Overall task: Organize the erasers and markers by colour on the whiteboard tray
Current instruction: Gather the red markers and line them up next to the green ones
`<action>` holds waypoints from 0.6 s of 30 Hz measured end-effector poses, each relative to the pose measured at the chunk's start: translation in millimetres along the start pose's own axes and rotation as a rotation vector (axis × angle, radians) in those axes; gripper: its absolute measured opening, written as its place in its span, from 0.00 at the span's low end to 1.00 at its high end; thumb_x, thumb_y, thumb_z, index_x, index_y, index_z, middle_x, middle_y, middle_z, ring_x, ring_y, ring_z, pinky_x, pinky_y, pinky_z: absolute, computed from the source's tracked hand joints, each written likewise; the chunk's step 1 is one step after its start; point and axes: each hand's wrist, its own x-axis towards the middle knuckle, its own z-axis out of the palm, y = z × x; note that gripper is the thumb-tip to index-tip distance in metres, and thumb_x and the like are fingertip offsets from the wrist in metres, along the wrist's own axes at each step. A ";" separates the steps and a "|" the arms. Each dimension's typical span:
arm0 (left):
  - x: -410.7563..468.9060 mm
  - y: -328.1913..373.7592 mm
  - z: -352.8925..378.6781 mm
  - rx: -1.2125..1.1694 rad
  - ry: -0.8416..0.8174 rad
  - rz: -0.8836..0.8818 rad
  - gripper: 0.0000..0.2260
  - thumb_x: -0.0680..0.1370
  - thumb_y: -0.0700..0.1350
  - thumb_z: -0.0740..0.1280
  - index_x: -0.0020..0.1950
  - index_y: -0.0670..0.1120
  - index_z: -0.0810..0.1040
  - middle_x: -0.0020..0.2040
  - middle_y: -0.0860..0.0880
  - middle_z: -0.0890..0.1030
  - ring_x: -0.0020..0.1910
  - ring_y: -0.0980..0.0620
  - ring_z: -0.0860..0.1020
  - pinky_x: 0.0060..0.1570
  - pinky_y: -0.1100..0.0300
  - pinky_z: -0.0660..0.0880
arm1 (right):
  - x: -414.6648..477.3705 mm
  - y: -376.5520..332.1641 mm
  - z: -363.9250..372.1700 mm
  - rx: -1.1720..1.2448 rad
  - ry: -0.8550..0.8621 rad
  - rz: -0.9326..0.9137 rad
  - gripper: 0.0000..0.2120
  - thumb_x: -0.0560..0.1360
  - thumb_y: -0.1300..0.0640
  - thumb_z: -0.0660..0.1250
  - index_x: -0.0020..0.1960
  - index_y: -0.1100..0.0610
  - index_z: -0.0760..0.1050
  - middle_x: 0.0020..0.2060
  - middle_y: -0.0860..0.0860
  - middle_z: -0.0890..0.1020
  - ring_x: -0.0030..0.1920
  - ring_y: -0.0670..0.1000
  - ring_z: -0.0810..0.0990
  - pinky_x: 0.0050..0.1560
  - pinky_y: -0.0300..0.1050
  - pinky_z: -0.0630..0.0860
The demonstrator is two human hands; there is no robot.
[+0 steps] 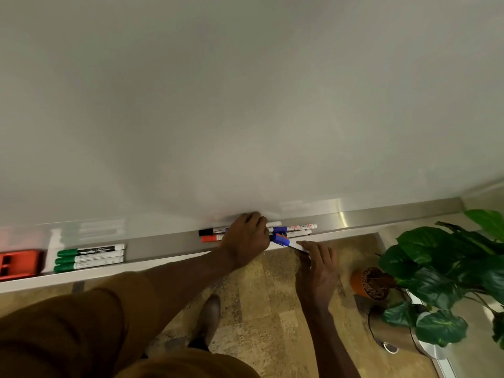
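A metal tray (169,245) runs along the foot of the whiteboard. At its left end lies a red eraser (19,264), with three green-capped markers (90,257) side by side next to it. Mid-tray is a mixed pile: a black-capped marker (208,231), a red-capped marker (211,238), blue-capped ones (281,229) and a white marker with red print (302,227). My left hand (245,238) lies over this pile, fingers curled on the markers. My right hand (317,264) pinches the white end of a blue-capped marker (283,241) at the tray's front lip.
The whiteboard (245,105) fills the upper view. A leafy plant (450,274) in an orange pot (366,283) stands on the floor at the right, close to my right arm. A metal bin (395,336) sits below it. My shoe (210,317) is on the patterned floor.
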 end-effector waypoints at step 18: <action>-66.0 27.6 -8.8 -0.979 0.208 -0.622 0.16 0.74 0.38 0.75 0.60 0.48 0.85 0.55 0.54 0.86 0.53 0.58 0.82 0.49 0.61 0.83 | -28.1 -30.0 10.9 0.282 -0.063 0.102 0.14 0.71 0.67 0.78 0.51 0.55 0.80 0.44 0.47 0.80 0.43 0.49 0.77 0.40 0.51 0.79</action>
